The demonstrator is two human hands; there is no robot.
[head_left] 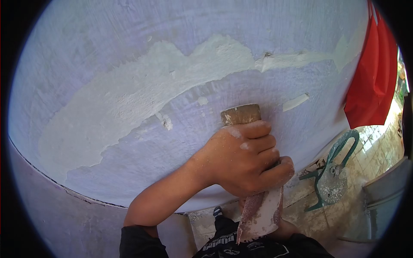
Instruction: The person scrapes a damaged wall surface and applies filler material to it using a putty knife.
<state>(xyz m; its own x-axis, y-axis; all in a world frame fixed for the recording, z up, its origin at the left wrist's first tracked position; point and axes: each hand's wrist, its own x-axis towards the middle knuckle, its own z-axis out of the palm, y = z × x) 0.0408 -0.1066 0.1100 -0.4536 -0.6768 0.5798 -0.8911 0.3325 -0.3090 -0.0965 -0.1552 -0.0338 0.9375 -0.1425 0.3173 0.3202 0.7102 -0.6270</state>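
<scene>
My left hand (251, 159) reaches in from the lower left, its fingers curled tightly and white dust on the knuckles. A brown block-like end (241, 114) with white smears sticks out above the fist, against or close to the wall. Below the fist hangs a dusty, curled sheet that looks like sandpaper (261, 217), pinkish and rough along its fold. The wall (189, 116) is pale bluish-purple with a long whitish filler patch (142, 86) across it. Of my right arm (286, 229) only a bit shows behind the sheet; the hand's fingers are hidden.
A red cloth (373, 77) hangs at the right edge of the wall. Under it stands a green curved frame (344, 148) with a round, white-speckled plate (333, 182), on a dusty tiled floor (359, 167). A ledge line (86, 199) borders the wall at lower left.
</scene>
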